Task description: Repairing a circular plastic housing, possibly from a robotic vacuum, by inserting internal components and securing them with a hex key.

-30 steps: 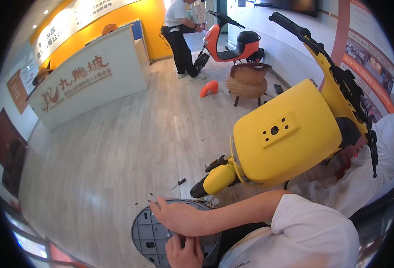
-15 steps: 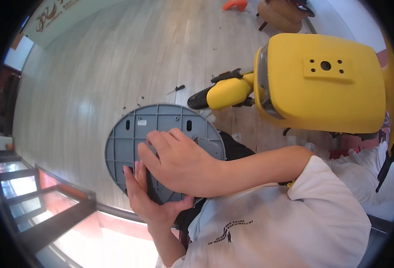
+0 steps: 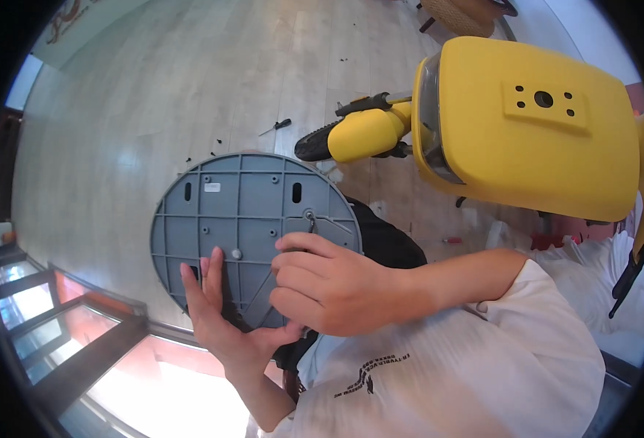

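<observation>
A round grey plastic panel, its ribbed underside facing up, rests across my lap. Fingers spread, my left hand lies along the panel's near left part, with the thumb reaching right along the near edge. My right hand is over the panel's right part with its fingers curled together; whatever they may hold is hidden. Just beyond those fingers, a small metal piece sits on the panel. Between my hands a whitish round knob shows on the ribs.
A screwdriver with a dark handle lies on the wooden floor, along with several small dark screws. To the right stands a yellow ride-on vehicle with a black tyre. A woven basket-like object is at the far right.
My right hand has moved right, away from my left fingers, uncovering the whitish knob on the panel. My left hand keeps its place on the panel. The whole view has shifted slightly.
</observation>
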A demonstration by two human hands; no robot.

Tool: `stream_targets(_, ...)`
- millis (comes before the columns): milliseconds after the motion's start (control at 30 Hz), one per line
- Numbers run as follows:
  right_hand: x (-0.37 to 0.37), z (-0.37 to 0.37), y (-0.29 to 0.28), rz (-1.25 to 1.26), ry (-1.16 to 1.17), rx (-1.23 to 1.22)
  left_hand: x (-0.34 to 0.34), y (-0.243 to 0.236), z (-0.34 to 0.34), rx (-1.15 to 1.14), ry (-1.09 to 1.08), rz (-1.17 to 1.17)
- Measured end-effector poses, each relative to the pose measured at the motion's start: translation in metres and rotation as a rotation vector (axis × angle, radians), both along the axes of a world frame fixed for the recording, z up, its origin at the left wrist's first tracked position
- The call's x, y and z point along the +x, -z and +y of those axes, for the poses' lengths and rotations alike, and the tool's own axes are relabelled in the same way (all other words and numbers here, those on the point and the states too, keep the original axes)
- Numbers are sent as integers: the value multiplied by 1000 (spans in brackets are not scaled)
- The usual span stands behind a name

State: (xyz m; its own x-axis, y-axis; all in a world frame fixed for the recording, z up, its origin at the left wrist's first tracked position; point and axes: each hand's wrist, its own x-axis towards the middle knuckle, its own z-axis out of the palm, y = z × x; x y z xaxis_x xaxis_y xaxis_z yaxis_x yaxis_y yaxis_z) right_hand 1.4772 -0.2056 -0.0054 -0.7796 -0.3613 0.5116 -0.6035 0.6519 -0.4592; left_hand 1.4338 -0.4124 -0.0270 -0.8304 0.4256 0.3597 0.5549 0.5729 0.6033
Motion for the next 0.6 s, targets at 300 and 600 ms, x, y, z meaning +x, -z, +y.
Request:
stream_targets(300, 29, 33, 8, 96, 38, -44, -3, 3, 2, -23, -25, -9)
stream_targets(600, 44, 53, 18, 103, 352, -152, -2, 1, 0, -48, -40, -40)
